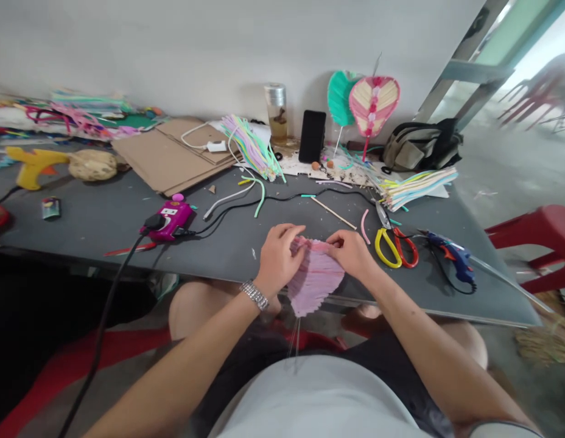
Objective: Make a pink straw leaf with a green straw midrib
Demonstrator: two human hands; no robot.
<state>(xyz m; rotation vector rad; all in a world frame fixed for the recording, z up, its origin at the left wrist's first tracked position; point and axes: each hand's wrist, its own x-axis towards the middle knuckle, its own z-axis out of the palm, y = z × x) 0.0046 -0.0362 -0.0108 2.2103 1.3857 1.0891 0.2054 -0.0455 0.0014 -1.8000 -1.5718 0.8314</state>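
Observation:
A pale pink-purple piece point(312, 286), pleated and leaf-shaped, is held over the table's front edge, with thin strands trailing from its lower tip. A brighter pink strip point(316, 246) runs along its top edge. My left hand point(281, 255), with a metal watch at the wrist, pinches the piece's upper left side. The upper right corner is pinched between thumb and fingers of my right hand point(352, 254). Scissors point(394, 246) with yellow and red handles lie to the right of my right hand, and a thin wooden stick point(333, 213) lies beyond both hands.
A blue glue gun point(452, 255) lies at the table's right, its cord looping nearby. A purple power socket point(169, 220) with a black plug sits at left. Farther back are cardboard sheets point(159, 155), pipe cleaners point(252, 149), a phone point(312, 136), a bottle point(276, 115) and two leaf-shaped fans point(374, 103).

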